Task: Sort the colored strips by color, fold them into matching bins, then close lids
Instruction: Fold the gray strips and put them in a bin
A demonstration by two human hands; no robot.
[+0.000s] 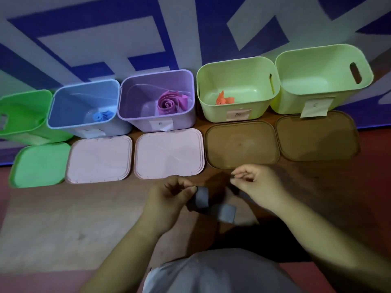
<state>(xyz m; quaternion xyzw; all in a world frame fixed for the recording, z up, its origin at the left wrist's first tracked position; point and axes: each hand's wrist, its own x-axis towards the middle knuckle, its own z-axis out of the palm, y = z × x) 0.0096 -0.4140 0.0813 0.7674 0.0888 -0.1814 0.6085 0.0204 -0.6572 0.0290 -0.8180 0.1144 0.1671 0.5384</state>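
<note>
Five open bins stand in a row along a blue-and-white patterned wall, each with its lid lying flat on the wooden surface (84,208) just in front of it. At far left is the green bin (21,106) with the green lid (39,164). Next to it, the blue bin (72,102) holds a rolled blue strip (101,117), and a pink lid (99,158) lies before it. In the middle, the purple bin (143,87) holds a coiled magenta strip (167,103), fronted by a second pink lid (169,153). To the right, a pale green bin (232,77) contains a curled orange strip (224,99) and has a brown lid (241,142) before it. At far right, another pale green bin (313,68) stands behind a second brown lid (316,135). The fronts of the bins carry paper labels (the writing is too small to read).

In the foreground, a person's bare hands work a grey strip (226,212) above the surface, in front of the lids and outside every bin. The left hand (167,197) pinches one end between thumb and curled fingers. From there the strip hangs down in a loop between the two hands. The right hand (256,185), its fingers curled close together, pinches a dark end that looks like the strip's other end, though blur hides the detail.
</note>
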